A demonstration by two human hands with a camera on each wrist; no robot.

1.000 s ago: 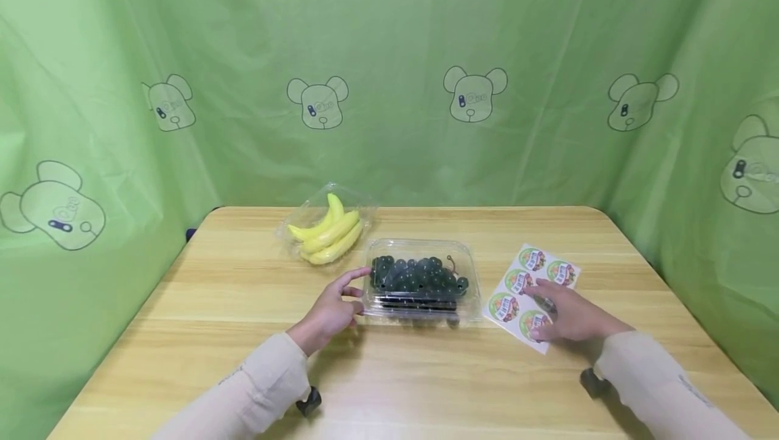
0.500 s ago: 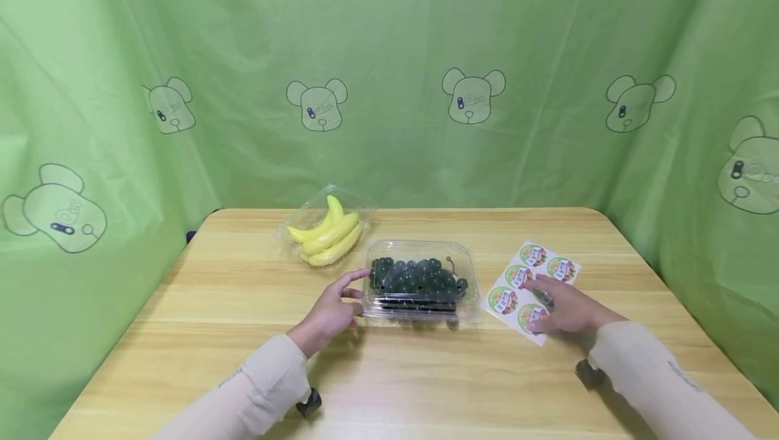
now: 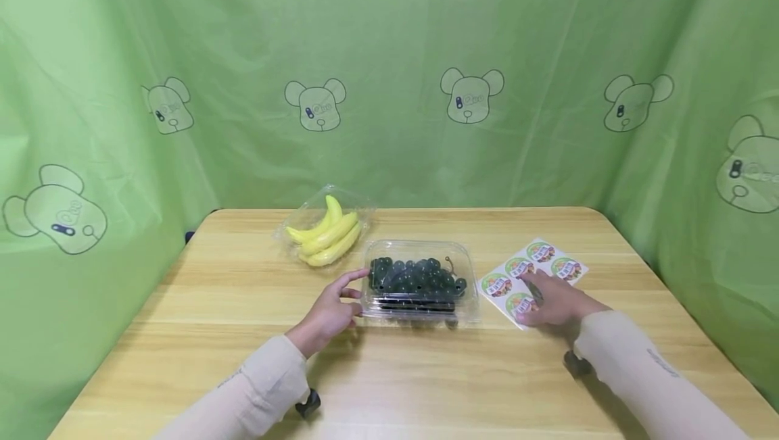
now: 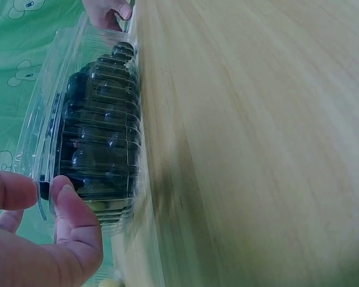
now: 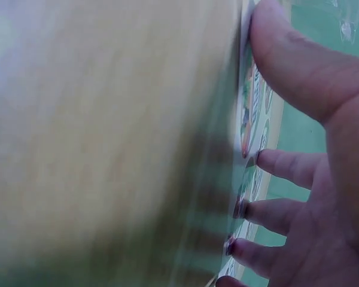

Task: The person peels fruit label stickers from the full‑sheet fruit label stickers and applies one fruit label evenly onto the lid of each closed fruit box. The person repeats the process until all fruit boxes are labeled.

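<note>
A clear plastic clamshell box (image 3: pixel 420 245) of dark grapes (image 3: pixel 420 278) lies in the middle of the table in the head view. At its left end, my left hand (image 3: pixel 328 311) pinches the rim, thumb (image 4: pixel 75 209) below and a finger on the lid side. A white sheet of round fruit stickers (image 3: pixel 537 265) lies flat to the right of the box. On that sheet rests my right hand (image 3: pixel 560 301), palm down, with thumb and fingertips spread. The right wrist view shows the fingertips (image 5: pixel 275 160) against the sheet, which is seen edge-on; the palm covers some stickers.
Yellow bananas (image 3: pixel 328 240) in a clear plastic bag or wrap lie behind and left of the box. The wooden table (image 3: pixel 426 386) ends at a green curtain (image 3: pixel 389 149) printed with bear heads, which also hangs on both sides.
My right hand and the sticker sheet have slid left and slightly away, and the sheet has turned, its near corner now closer to the box. My left hand and the box have stayed put.
</note>
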